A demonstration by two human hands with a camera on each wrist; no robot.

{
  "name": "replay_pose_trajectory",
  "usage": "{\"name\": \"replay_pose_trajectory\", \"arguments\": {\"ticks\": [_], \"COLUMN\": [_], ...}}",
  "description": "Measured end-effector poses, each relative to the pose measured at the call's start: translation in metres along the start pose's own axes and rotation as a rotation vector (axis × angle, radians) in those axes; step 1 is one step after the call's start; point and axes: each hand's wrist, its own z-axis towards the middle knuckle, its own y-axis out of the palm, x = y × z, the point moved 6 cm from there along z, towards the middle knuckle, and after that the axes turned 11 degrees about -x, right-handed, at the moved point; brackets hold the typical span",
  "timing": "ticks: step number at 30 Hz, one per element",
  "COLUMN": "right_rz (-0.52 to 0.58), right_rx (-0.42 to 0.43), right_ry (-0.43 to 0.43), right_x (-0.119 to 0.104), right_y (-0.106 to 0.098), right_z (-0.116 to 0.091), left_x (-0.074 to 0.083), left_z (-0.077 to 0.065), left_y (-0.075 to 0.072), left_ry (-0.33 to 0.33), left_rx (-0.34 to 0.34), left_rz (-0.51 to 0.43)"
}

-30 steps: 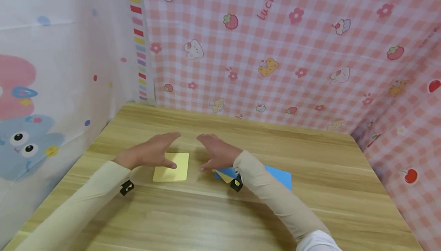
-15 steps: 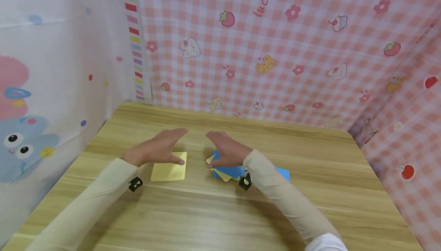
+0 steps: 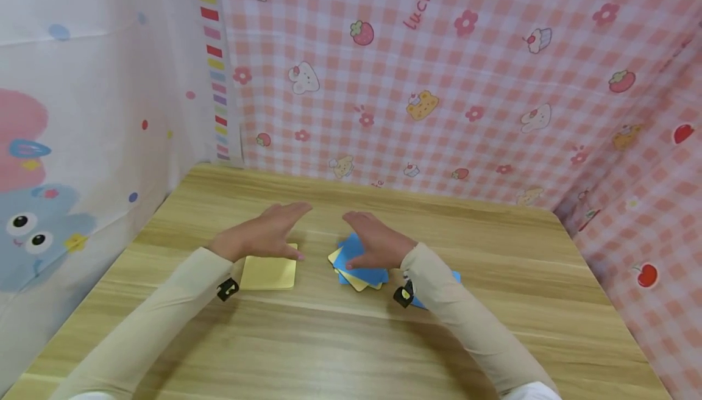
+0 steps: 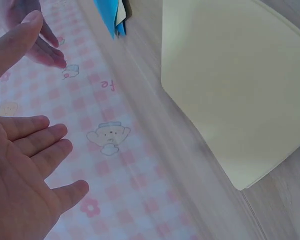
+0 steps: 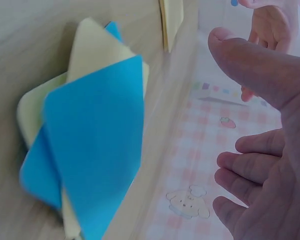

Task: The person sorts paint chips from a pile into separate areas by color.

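A neat stack of square, round-cornered yellow cards (image 3: pixel 269 275) lies flat, left of a skewed, blue-topped pile of overlapping blue and yellow cards (image 3: pixel 362 271).

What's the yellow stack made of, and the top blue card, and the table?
Yellow stack: probably paper or thin card, smooth and fairly matte, because its edges look thin and layered.

Top blue card: likely thin card too, flat-coloured and smooth; coated paper or plastic is possible.

Table: wood or a wood-look coating, slightly shiny, with grain streaks and a soft glare.
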Motion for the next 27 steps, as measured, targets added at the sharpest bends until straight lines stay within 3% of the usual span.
{"name": "replay_pose_trajectory", "arguments": {"ticks": [7,18,27], "right_rz": [0.008,0.015,0.002], "right_rx": [0.008,0.002,-0.001], "right_ry": [0.049,0.109,0.14], "right_x": [0.014,0.03,0.038], "right_y": [0.0,0.0,0.002], "right_z": [-0.019,-0.043,-0.054], "left_x": [0.003,0.021,0.027], "left_z": [0.007,0.032,0.051], "left_y": [0.006,0.012,0.018], "left_ry": [0.03,0.084,0.106], "left_rx": [-0.015,-0.045,-0.069], "left_rz": [-0.026,-0.047,-0.03]}}
